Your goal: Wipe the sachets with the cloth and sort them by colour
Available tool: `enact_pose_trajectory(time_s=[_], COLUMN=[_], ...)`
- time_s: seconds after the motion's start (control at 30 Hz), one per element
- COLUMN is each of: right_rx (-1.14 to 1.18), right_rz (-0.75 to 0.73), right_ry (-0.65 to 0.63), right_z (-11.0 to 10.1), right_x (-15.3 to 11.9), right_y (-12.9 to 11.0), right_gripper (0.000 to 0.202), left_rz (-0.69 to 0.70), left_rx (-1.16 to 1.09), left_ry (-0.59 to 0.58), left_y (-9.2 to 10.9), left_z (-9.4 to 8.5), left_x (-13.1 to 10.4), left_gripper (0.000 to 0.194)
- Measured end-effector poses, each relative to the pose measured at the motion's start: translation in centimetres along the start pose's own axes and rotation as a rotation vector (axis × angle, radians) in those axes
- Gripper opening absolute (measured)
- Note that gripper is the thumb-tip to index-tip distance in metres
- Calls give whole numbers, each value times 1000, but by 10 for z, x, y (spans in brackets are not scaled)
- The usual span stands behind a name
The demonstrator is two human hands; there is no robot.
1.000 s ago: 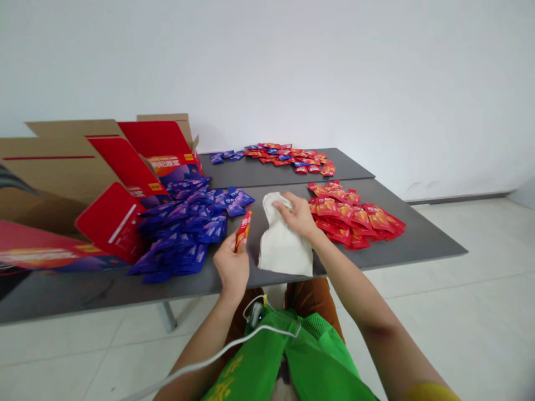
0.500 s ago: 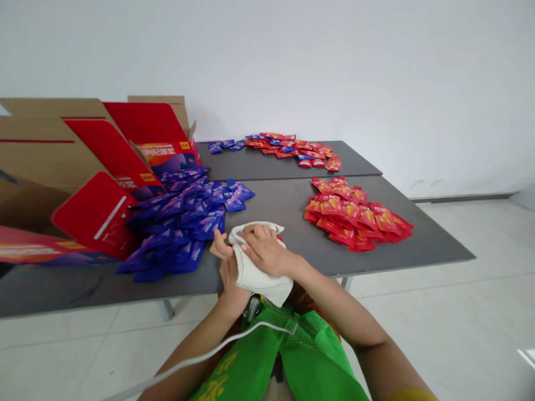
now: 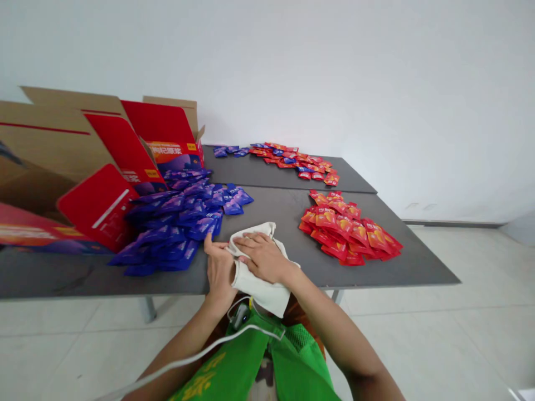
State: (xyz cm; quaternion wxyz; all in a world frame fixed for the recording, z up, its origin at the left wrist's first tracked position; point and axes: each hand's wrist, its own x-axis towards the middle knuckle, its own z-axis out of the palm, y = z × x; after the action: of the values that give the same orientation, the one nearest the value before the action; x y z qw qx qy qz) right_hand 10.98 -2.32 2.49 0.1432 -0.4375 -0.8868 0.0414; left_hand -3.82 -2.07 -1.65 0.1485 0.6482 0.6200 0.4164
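A cream cloth bag lies at the table's front edge, partly hanging over it. My right hand rests flat on top of the bag with its fingers spread. At the bag's left side is my left hand, thumb and fingers apart, its fingertips touching the cloth edge. Left of it, blue packets form a large heap. To the right, red packets are piled up. Whether anything is inside the bag cannot be seen.
Open cardboard boxes with red flaps stand on the left of the dark table. Mixed red and blue packets are spread along the back. A white cable crosses in front of my body.
The camera view has shifted a little. My left hand has opened more and come out from beside the bag. The bag's upper cloth is folded differently, and the red bit beside it no longer shows.
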Motion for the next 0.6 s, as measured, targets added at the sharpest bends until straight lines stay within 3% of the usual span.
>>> enact_pose_trajectory(time_s=[0.1, 0.23, 0.43, 0.6], right_rx=[41, 60, 90, 7], right_rz=[-48, -34, -129, 117], right_ry=[-1, 20, 21, 137], right_z=[-4, -5, -4, -10], right_x=[-4, -8, 4, -6], right_y=[8, 19, 8, -2], right_gripper=[42, 37, 33, 31], left_rz=[-71, -118, -118, -22], left_rx=[6, -12, -45, 71], left_ry=[3, 25, 152, 29], left_y=[2, 4, -4, 5], left_z=[-1, 0, 4, -2], left_x=[3, 4, 3, -4], left_gripper=[90, 102, 105, 104])
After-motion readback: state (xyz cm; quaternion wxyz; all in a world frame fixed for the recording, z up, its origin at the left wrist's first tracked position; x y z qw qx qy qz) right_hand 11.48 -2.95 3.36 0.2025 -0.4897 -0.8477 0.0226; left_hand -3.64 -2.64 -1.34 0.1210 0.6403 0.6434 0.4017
